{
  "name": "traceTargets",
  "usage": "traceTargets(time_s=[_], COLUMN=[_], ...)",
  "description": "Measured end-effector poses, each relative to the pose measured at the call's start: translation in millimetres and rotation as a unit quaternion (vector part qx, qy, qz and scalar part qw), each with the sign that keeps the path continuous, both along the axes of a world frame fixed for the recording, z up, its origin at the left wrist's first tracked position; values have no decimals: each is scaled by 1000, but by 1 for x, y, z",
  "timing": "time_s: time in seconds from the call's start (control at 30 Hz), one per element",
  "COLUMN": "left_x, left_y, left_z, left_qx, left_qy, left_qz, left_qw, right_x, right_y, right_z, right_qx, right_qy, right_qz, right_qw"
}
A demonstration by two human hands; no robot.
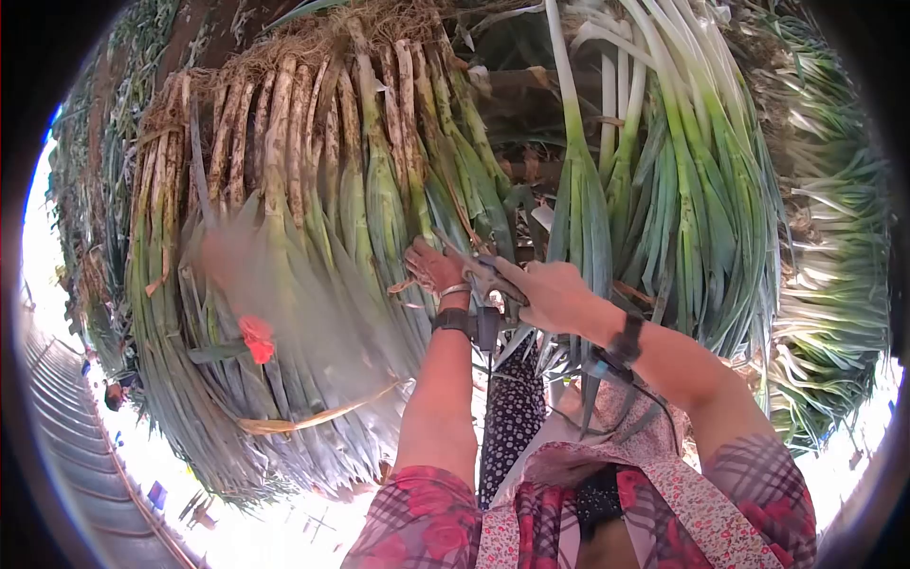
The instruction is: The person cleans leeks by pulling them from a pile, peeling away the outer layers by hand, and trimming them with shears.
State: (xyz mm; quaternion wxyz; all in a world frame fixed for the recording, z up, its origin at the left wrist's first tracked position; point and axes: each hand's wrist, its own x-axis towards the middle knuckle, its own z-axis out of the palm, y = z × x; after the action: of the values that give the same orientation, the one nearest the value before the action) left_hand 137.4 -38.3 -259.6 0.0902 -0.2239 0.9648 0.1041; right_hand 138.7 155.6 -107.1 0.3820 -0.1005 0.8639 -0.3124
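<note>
At the right edge of the tied leek bundle (313, 237), the left hand (434, 268) curls shut into its leaves, seemingly steadying them, while the right hand (555, 296) fists around a blurred grey object (482, 275).

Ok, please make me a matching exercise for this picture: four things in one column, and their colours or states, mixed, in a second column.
Things:
1 left leek bundle
2 right leek bundle
3 left hand
4 sleeves

Colours or states:
a white stalks
b red plaid
c brown, soiled stalks
d wears a silver bracelet

Pairs: 1-c, 2-a, 3-d, 4-b
</note>
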Motion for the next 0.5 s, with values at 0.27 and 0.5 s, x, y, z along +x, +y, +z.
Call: traceTargets(time_s=[0.27, 0.5], left_x=[-12, -37], left_y=[7, 14], left_z=[7, -6], left_qx=[-43, -89], left_qy=[-5, -73], left_qz=[-7, 70], left_qw=[999, 991], right_x=[-44, 8], right_y=[-5, 16], right_z=[-28, 5], right_qx=[6, 38], right_qy=[124, 75], right_qz=[-132, -72], right_qw=[983, 994])
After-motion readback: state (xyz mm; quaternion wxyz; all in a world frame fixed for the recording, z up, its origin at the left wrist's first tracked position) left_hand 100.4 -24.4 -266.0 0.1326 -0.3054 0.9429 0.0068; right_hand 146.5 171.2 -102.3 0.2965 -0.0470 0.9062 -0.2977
